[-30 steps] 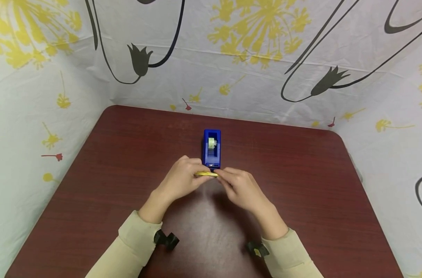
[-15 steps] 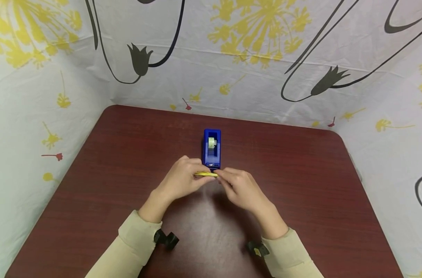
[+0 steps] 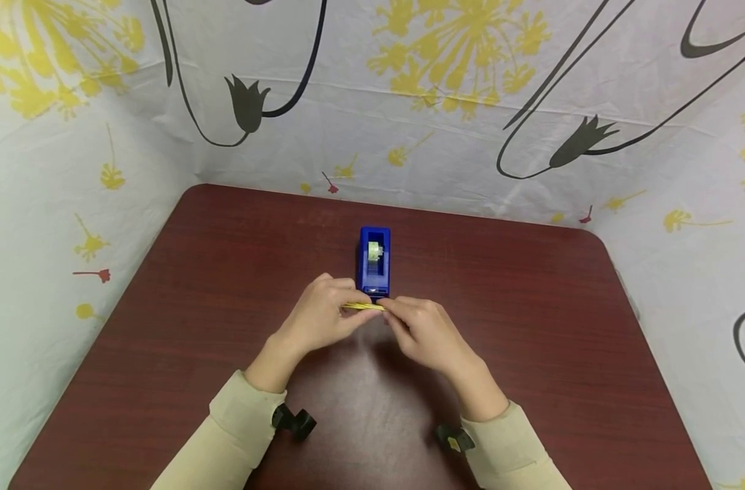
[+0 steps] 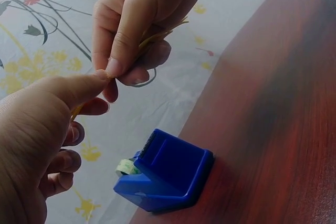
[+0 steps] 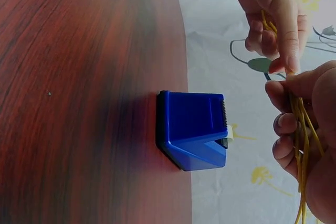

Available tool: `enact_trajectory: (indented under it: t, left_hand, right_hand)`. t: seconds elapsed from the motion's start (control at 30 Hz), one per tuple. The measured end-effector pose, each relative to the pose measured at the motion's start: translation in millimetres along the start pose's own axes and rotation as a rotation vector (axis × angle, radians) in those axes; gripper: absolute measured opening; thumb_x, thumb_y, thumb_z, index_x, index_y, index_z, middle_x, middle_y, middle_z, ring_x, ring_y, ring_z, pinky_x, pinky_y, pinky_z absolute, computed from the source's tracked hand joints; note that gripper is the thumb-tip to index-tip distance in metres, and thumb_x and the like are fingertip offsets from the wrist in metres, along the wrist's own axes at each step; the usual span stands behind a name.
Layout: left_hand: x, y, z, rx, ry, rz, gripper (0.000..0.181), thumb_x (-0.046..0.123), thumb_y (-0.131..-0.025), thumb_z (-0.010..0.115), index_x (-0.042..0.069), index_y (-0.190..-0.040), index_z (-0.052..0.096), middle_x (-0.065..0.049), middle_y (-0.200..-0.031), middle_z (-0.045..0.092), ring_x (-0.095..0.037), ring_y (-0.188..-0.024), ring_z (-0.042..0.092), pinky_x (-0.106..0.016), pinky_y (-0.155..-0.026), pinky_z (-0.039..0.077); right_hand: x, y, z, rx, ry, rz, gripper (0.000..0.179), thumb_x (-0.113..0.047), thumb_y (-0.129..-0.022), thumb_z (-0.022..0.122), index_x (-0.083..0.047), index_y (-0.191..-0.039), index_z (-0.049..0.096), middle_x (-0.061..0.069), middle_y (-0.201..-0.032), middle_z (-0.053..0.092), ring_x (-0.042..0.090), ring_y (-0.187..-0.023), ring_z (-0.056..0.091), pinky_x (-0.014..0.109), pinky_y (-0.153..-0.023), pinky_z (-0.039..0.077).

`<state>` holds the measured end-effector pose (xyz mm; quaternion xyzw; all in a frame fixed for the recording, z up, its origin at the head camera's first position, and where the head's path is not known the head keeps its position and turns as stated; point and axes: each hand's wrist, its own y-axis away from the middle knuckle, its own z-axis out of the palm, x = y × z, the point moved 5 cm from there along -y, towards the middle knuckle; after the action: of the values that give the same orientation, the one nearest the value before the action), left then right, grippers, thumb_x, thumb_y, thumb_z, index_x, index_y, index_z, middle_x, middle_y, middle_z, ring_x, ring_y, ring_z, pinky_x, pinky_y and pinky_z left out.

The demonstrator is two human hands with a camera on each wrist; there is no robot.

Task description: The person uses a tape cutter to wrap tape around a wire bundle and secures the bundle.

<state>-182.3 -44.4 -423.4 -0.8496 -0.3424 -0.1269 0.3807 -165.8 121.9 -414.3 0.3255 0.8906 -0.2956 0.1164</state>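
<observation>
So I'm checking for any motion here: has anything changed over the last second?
Nothing visibly changed. The left hand and right hand both pinch the yellow rubber bands in front of the blue tape dispenser, as they did a second ago.

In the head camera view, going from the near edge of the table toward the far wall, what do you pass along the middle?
Bare table → the two hands, left hand and right hand, pinching yellow rubber bands → blue tape dispenser → flowered cloth wall.

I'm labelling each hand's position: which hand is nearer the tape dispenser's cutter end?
The right hand: its fingertips sit just below the blue tape dispenser; the left hand is off to its side.
</observation>
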Motion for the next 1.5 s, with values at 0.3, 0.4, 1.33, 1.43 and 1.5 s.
enact_trajectory:
  t: [0.3,0.4,1.33,1.43,1.5]
  left_hand:
    - [2.8,-0.7,0.2,-0.046,-0.018,0.020,0.015,0.027,-0.094,0.073,0.015,-0.092,0.082,0.009,-0.069,0.058,0.000,-0.055,0.043,-0.028,-0.062,0.036]
    - [2.4,-0.5,0.0,-0.077,-0.007,0.005,0.016,0.024,-0.096,0.070,0.014,-0.094,0.082,0.008,-0.072,0.061,0.000,-0.056,0.044,-0.029,-0.064,0.039]
    - [-12.5,21.7,-22.0,-0.110,0.064,-0.127,0.011,0.017,-0.095,0.073,0.010,-0.097,0.081,0.005,-0.084,0.071,-0.005,-0.068,0.057,-0.035,-0.072,0.048]
    - [-13.8,27.8,-22.9,-0.124,0.071,-0.142,0.011,0.017,-0.095,0.073,0.010,-0.099,0.081,0.005,-0.085,0.072,-0.004,-0.069,0.059,-0.032,-0.070,0.049]
    - [-14.1,32.1,-23.1,-0.125,0.079,-0.144,0.011,0.016,-0.095,0.073,0.009,-0.100,0.081,0.004,-0.086,0.073,-0.004,-0.069,0.059,-0.030,-0.068,0.049]
  right_hand:
    - [-0.6,-1.1,-1.4,0.056,0.042,-0.020,0.007,-0.009,-0.093,0.072,-0.006,-0.098,0.076,-0.003,-0.073,0.064,0.005,-0.058,0.050,0.026,-0.055,0.047]
    - [-0.6,-0.9,-1.9,0.062,0.045,-0.017,0.005,-0.009,-0.093,0.071,-0.007,-0.095,0.076,-0.004,-0.070,0.061,0.005,-0.057,0.048,0.026,-0.054,0.046]
    - [4.8,7.2,-5.8,0.019,0.011,0.030,0.008,-0.007,-0.091,0.075,-0.004,-0.098,0.077,0.001,-0.080,0.071,0.005,-0.059,0.053,0.025,-0.056,0.047]
    - [5.6,10.8,-4.5,0.008,0.013,0.036,0.008,-0.006,-0.089,0.077,-0.005,-0.097,0.077,0.001,-0.081,0.072,0.005,-0.061,0.057,0.025,-0.057,0.049]
    - [5.7,13.1,-3.2,-0.005,0.009,0.043,0.008,-0.007,-0.088,0.078,-0.005,-0.096,0.077,0.001,-0.081,0.073,0.006,-0.062,0.058,0.025,-0.057,0.050]
